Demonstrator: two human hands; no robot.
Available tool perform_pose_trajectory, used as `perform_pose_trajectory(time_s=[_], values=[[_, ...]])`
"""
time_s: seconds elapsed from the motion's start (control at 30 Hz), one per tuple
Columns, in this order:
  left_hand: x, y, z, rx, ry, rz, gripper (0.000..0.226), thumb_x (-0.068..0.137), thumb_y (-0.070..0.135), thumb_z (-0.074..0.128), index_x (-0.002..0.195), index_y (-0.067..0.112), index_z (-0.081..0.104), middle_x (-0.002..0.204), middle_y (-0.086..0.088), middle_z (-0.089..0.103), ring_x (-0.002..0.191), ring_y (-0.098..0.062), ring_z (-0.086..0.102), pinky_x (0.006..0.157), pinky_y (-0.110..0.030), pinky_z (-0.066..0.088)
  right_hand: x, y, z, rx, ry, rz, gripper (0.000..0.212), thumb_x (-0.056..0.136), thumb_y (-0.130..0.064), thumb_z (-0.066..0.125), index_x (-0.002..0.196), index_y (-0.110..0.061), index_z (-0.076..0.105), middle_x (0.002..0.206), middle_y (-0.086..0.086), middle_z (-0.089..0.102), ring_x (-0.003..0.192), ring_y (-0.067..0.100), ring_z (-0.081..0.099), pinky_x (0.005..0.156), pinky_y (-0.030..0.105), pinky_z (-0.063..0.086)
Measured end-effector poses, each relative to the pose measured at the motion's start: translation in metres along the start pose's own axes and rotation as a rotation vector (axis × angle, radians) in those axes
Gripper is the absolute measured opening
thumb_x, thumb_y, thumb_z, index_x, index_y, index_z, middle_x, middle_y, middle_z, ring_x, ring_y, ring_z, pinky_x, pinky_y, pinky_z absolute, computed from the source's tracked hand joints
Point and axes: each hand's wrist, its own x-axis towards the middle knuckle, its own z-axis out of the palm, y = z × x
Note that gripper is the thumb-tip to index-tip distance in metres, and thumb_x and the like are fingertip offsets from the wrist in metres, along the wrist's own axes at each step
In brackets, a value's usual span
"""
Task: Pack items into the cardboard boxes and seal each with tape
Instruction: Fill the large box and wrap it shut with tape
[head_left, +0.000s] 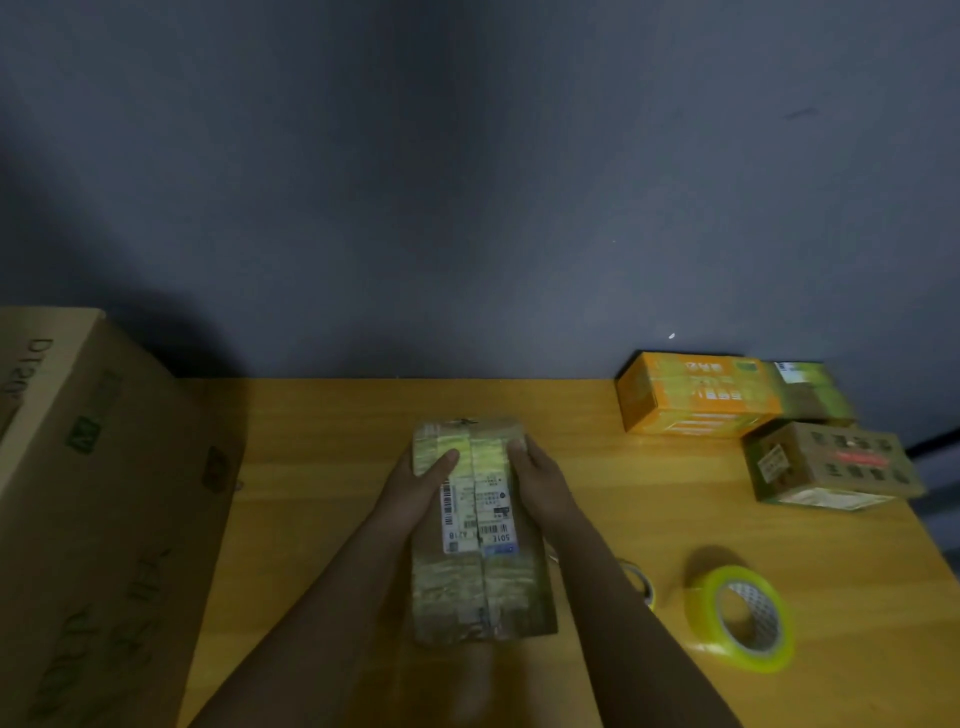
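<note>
Boxes — four (475, 525); tape rolls — two (740, 618); hands — two.

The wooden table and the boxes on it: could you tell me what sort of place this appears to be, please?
Probably a small makeshift parcel-packing spot in a plain room, not a warehouse. Both hands, left hand and right hand, hold a taped box with a shipping label on a wooden table, beside a tape roll and a large carton.

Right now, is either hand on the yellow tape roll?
No. The left hand and right hand both grip the sides of the taped box, while the tape roll lies apart on the table.
</note>
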Motion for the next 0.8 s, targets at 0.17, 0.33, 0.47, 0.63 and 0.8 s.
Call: perform_pose_trajectory(time_s=[0.17, 0.33, 0.47, 0.63, 0.8], values=[[0.011, -0.008, -0.002, -0.187, -0.09, -0.2, 0.086, 0.07, 0.061, 0.074, 0.142, 0.027, 0.041, 0.131, -0.004, 0.059, 0.108, -0.026, 0.063, 0.084, -0.039, 0.051, -0.001, 0.002, -0.006, 0.319, -0.183, 0.254, 0.054, 0.099, -0.057, 0.032, 0.116, -0.019, 0.065, 0.104, 0.008, 0.073, 0.097, 0.025, 0.069, 0.092, 0.041, 0.052], [0.017, -0.008, -0.001, -0.16, -0.09, -0.246, 0.11, 0.047, 0.075, 0.076, 0.141, 0.029, 0.042, 0.13, -0.004, 0.06, 0.107, -0.027, 0.064, 0.087, -0.044, 0.053, -0.002, 0.004, -0.01, 0.359, -0.3, 0.293, 0.062, 0.096, -0.064, 0.028, 0.111, -0.019, 0.067, 0.103, 0.012, 0.073, 0.1, 0.029, 0.068, 0.091, 0.041, 0.053], [0.006, 0.002, -0.003, 0.074, -0.006, -0.3, 0.119, 0.062, 0.081, 0.064, 0.153, 0.028, 0.01, 0.154, -0.007, 0.032, 0.13, -0.034, 0.046, 0.099, -0.046, 0.046, -0.006, 0.005, -0.011, 0.097, -0.143, 0.132, 0.059, 0.094, -0.066, 0.032, 0.115, -0.023, 0.067, 0.109, 0.0, 0.071, 0.106, 0.021, 0.065, 0.098, 0.04, 0.048], [-0.024, 0.008, 0.013, 0.677, 0.407, 0.344, 0.073, 0.093, 0.049, 0.05, 0.149, 0.011, 0.024, 0.156, -0.015, 0.021, 0.142, -0.036, 0.022, 0.112, -0.048, 0.026, -0.047, 0.027, -0.031, 0.035, 0.222, -0.137, 0.037, 0.101, -0.028, 0.047, 0.134, -0.012, 0.053, 0.127, -0.004, 0.054, 0.113, 0.009, 0.052, 0.084, 0.007, 0.04], [-0.045, 0.011, 0.063, 0.927, 0.328, 0.691, 0.046, 0.093, 0.017, 0.055, 0.138, 0.016, 0.047, 0.153, -0.014, 0.026, 0.144, -0.032, 0.015, 0.116, -0.051, 0.002, -0.104, 0.09, -0.076, -0.027, 0.402, -0.121, 0.027, 0.096, -0.006, 0.054, 0.121, -0.013, 0.059, 0.125, 0.006, 0.056, 0.103, 0.015, 0.058, 0.068, 0.003, 0.043]])
